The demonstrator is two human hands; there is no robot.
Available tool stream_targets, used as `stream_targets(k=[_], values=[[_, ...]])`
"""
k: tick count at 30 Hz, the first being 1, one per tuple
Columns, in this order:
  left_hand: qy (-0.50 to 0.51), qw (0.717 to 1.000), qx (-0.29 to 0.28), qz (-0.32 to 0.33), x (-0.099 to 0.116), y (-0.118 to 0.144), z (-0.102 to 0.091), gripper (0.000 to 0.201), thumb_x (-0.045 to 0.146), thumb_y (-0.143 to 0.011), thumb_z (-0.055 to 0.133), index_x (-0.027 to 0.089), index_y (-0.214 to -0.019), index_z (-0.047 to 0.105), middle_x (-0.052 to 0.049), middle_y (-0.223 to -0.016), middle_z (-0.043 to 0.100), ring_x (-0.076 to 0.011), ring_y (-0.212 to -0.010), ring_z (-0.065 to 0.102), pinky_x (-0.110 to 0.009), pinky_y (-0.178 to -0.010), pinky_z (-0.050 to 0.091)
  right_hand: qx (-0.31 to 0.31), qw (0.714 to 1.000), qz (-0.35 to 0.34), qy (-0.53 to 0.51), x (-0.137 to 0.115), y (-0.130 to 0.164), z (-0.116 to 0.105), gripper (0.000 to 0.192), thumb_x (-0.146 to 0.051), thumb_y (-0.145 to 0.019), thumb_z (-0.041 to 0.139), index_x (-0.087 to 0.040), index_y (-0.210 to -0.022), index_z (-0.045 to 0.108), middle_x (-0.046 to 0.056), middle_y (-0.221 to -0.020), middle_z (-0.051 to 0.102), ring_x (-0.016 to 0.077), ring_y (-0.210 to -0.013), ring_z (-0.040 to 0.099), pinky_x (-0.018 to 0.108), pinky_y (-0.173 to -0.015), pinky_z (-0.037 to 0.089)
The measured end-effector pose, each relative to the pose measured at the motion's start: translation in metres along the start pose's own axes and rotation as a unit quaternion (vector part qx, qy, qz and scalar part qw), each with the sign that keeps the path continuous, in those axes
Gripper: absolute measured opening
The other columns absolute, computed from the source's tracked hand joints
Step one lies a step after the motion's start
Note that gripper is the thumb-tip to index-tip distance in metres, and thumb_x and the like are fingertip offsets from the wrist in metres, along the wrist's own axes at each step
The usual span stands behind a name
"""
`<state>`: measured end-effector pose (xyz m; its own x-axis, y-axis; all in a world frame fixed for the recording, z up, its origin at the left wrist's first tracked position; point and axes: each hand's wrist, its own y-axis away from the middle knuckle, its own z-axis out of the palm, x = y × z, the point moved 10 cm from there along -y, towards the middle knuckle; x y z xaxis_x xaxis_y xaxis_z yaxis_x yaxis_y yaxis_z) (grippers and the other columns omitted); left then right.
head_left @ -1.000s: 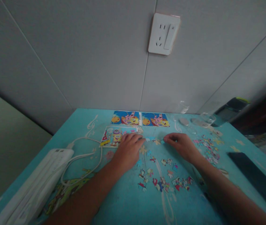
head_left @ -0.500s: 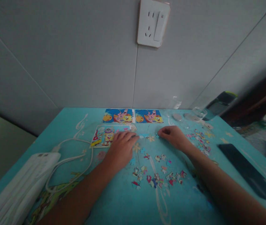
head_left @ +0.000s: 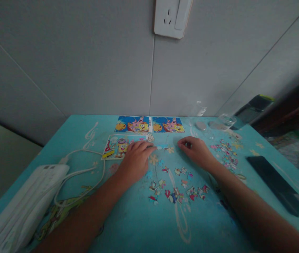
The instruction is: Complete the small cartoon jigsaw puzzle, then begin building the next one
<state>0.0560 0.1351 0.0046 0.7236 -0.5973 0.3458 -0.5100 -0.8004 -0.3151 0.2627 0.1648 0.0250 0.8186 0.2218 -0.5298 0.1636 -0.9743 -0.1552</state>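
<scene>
While both forearms reach up from the bottom edge, the scene reads as follows
Left hand (head_left: pixel 136 160): palm down at mid-frame, fingers loosely spread and flat, lying on the right end of the partly built puzzle (head_left: pixel 121 147); it grips nothing
Right hand (head_left: pixel 195 150): just right of centre, fingers curled toward the thumb with the tips on the table; whether a piece sits under them I cannot tell
Between the hands: a few pale blue loose pieces (head_left: pixel 165 147) lie on the table, near both sets of fingertips
Piece pile (head_left: pixel 177 186): scattered below the hands, lower centre, mixed colours, apart from both hands
Second pile (head_left: pixel 225 154): right of the right wrist, smaller and pinkish
Picture cards (head_left: pixel 149 124): two side by side above the puzzle, near the wall
Table (head_left: pixel 144 225): turquoise with pale drawings
Power strip (head_left: pixel 30 200): white, lower left, its cable (head_left: pixel 86 172) looping toward the puzzle
Phone (head_left: pixel 277 184): dark slab at the right edge
Wall socket (head_left: pixel 171 17): top centre
</scene>
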Motion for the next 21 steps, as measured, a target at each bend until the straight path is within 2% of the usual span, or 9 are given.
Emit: stream_targets(k=[4, 8, 10, 14, 17, 21], values=[[0.023, 1.0, 0.001, 0.0, -0.003, -0.002, -0.001, 0.054, 0.003, -0.086, 0.045, 0.029, -0.131, 0.061, -0.003, -0.131, 0.061, -0.0243, -0.125, 0.048, -0.05, -0.113, 0.029, -0.004, 0.996, -0.07, -0.051, -0.047, 0.022, 0.009, 0.016, -0.027, -0.094, 0.058, -0.021, -0.095, 0.072, 0.004, -0.089, 0.072, 0.0174, -0.078, 0.062, 0.029, -0.072, 0.047], [0.034, 0.999, 0.0, -0.004, -0.004, -0.002, -0.003, 0.053, 0.003, -0.085, 0.045, 0.028, -0.129, 0.062, -0.002, -0.132, 0.061, -0.0234, -0.126, 0.048, -0.046, -0.112, 0.03, -0.087, 0.977, -0.164, -0.107, -0.104, 0.049, 0.044, 0.013, -0.025, -0.095, 0.061, -0.021, -0.098, 0.073, 0.004, -0.092, 0.071, 0.0183, -0.09, 0.064, 0.033, -0.086, 0.049], [0.03, 0.999, -0.006, -0.007, -0.003, -0.003, -0.003, 0.053, 0.003, -0.084, 0.046, 0.028, -0.128, 0.062, -0.002, -0.132, 0.06, -0.0233, -0.125, 0.048, -0.046, -0.113, 0.03, -0.121, 0.972, -0.18, -0.087, -0.118, 0.058, 0.061, 0.013, -0.028, -0.093, 0.067, -0.022, -0.102, 0.074, 0.005, -0.093, 0.071, 0.02, -0.093, 0.063, 0.034, -0.088, 0.049], [0.017, 1.0, -0.011, -0.006, 0.0, -0.002, -0.002, 0.057, 0.002, -0.08, 0.046, 0.027, -0.129, 0.061, -0.003, -0.133, 0.06, -0.0243, -0.126, 0.047, -0.047, -0.113, 0.028, -0.142, 0.973, -0.176, -0.056, -0.12, 0.061, 0.078, 0.02, -0.031, -0.089, 0.072, -0.023, -0.107, 0.074, 0.006, -0.096, 0.07, 0.0219, -0.098, 0.062, 0.035, -0.091, 0.048], [0.012, 1.0, -0.009, -0.004, 0.001, -0.002, -0.002, 0.056, 0.002, -0.08, 0.047, 0.027, -0.128, 0.062, -0.003, -0.132, 0.06, -0.0248, -0.126, 0.047, -0.047, -0.113, 0.028, -0.14, 0.975, -0.161, -0.067, -0.114, 0.058, 0.078, 0.017, -0.028, -0.088, 0.073, -0.021, -0.103, 0.074, 0.005, -0.098, 0.07, 0.0209, -0.098, 0.062, 0.034, -0.091, 0.049], [0.011, 1.0, -0.005, 0.002, 0.001, -0.001, -0.002, 0.055, 0.004, -0.081, 0.048, 0.027, -0.129, 0.061, -0.003, -0.132, 0.06, -0.0248, -0.126, 0.046, -0.047, -0.112, 0.029, -0.133, 0.978, -0.142, -0.072, -0.109, 0.056, 0.076, 0.022, -0.024, -0.084, 0.077, -0.02, -0.105, 0.072, 0.005, -0.101, 0.07, 0.0211, -0.098, 0.062, 0.033, -0.09, 0.049]])
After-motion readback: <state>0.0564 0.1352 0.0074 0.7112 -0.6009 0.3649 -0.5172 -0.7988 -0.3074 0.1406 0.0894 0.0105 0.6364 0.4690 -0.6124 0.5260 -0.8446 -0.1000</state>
